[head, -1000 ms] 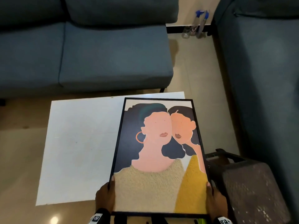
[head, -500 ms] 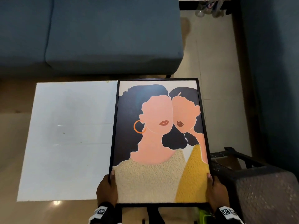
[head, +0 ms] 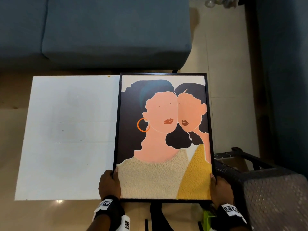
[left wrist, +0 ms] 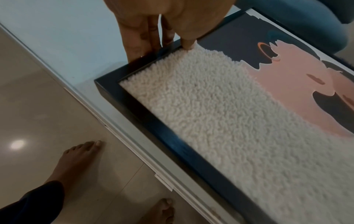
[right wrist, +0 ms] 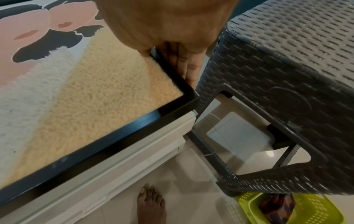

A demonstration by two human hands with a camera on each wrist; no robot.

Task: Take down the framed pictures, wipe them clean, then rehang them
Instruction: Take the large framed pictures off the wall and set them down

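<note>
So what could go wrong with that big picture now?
The framed picture lies at the right edge of the white table, so a nudge might tip it off. The dark wicker stool sits close beside the right hand, which could knock against it. Both hands, the left hand too, pinch only the lower corners, so the far end might swing when lifted.
</note>
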